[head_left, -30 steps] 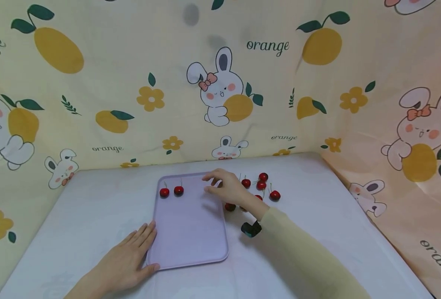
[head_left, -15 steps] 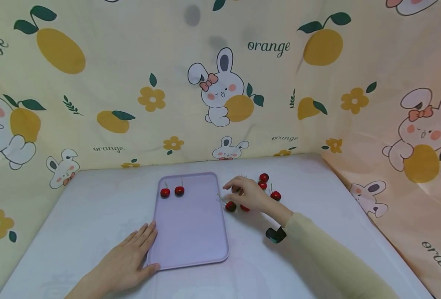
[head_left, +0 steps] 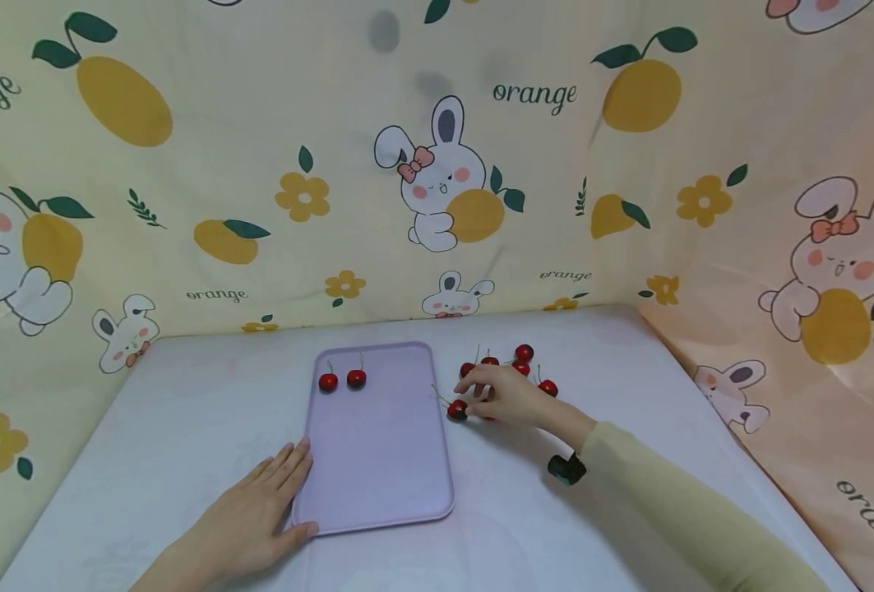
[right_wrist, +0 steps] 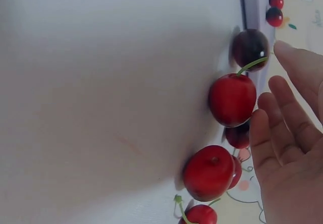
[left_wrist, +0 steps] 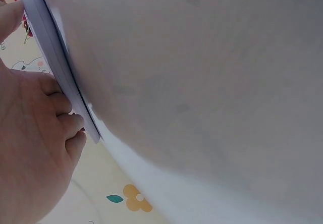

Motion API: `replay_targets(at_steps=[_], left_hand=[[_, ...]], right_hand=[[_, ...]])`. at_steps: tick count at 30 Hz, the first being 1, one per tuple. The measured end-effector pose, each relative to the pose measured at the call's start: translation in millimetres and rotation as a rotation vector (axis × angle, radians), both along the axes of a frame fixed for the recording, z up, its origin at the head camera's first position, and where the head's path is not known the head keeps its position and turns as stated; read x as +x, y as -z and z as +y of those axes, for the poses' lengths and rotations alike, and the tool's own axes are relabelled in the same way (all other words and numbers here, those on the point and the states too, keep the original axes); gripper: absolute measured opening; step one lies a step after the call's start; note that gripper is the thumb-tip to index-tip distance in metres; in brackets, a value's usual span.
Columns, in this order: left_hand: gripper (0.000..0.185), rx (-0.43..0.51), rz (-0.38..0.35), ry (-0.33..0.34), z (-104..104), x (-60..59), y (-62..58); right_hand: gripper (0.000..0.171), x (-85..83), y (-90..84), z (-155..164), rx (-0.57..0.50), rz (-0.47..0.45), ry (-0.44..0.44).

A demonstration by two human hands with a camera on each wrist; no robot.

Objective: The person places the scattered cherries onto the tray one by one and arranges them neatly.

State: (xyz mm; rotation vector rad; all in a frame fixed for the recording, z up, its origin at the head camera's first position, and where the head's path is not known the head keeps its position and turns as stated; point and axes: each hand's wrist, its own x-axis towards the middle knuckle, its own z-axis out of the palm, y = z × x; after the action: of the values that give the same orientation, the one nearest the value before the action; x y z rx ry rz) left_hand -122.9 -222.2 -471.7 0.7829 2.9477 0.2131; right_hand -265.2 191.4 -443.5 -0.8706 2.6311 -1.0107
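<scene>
A pale purple tray [head_left: 373,460] lies on the white table, and two cherries, a left one [head_left: 328,382] and a right one [head_left: 357,378], stand in its far left part. My left hand [head_left: 240,514] rests against the tray's left edge with fingers extended. Right of the tray, my right hand [head_left: 514,399] hovers over a group of several cherries. Its thumb is close to a dark red cherry [head_left: 456,409] with a long stem. In the right wrist view, thumb and fingers stand apart with nothing held, beside a red cherry [right_wrist: 232,99]. The hand partly hides some cherries.
More cherries lie behind and right of the right hand, including one at the back [head_left: 524,353] and one at the right [head_left: 548,387]. A patterned cloth [head_left: 318,99] hangs behind the table and along its sides.
My right hand has moved from above the tray's far right part rightward and down to the loose cherries. The left hand and the two cherries on the tray have stayed put.
</scene>
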Motion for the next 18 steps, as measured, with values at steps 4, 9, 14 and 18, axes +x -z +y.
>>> replay_targets(at_steps=[4, 9, 14, 18], left_hand=[[0.094, 0.011, 0.006, 0.011, -1.5, 0.5, -0.2], [0.095, 0.011, 0.006, 0.014, -1.5, 0.8, -1.4], [0.093, 0.012, 0.028, 0.019, -1.4, 0.7, -0.2], [0.092, 0.017, 0.041, 0.027, -1.4, 1.0, -0.1]], right_hand=[[0.032, -0.4, 1.7, 0.7, 0.013, -0.008, -0.012], [0.035, -2.9, 4.4, 0.3, 0.029, -0.013, -0.020], [0.036, -4.7, 5.9, -2.4, 0.046, -0.010, -0.041], [0.035, -5.9, 7.8, -3.6, 0.057, -0.018, -0.045]])
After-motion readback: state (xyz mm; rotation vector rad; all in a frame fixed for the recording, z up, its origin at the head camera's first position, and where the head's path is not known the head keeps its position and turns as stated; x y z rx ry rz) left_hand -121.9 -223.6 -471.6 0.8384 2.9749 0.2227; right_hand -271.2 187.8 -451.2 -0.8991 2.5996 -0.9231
